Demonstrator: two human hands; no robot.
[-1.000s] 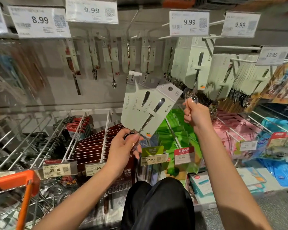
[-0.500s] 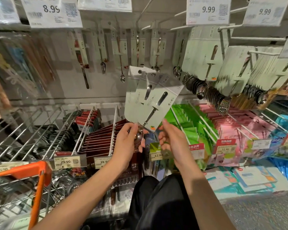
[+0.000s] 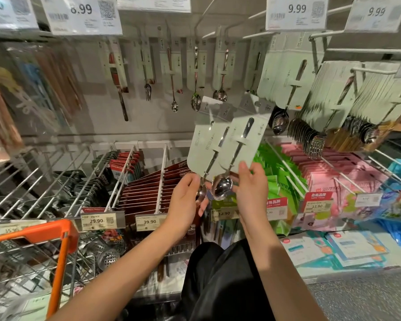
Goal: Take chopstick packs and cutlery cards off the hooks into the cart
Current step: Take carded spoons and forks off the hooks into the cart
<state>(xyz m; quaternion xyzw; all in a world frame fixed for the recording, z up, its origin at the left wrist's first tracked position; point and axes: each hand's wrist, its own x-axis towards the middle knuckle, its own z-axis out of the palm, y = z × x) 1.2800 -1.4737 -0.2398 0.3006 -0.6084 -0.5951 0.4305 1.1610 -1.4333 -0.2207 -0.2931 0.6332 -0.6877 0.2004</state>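
Pale green card, thin and likely flexible, backs each steel spoon; the cutlery cards [image 3: 227, 140] are fanned off the hooks, held in front of the shelves. Left hand [image 3: 186, 200] and right hand [image 3: 250, 188] pinch their lower ends by the bowls, likely the heavy end. Long axes tilt up-right, bowls lowest. Cart [image 3: 36, 232] waits lower left.

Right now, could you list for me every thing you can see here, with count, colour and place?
spoon cards: a few, pale green, fanned, held in both hands, centre
hanging cutlery cards: many, pale green, upper hooks
red chopstick packs: many, dark red, lower hooks, centre-left
black packs: many, lower hooks, left
green packs: many, lower hooks, centre-right
pink packs: many, lower hooks, right
price tags: several, white, hook ends
cart: one, orange frame, bottom left
left hand: grip on the cards' lower end
right hand: fingers touching the front card
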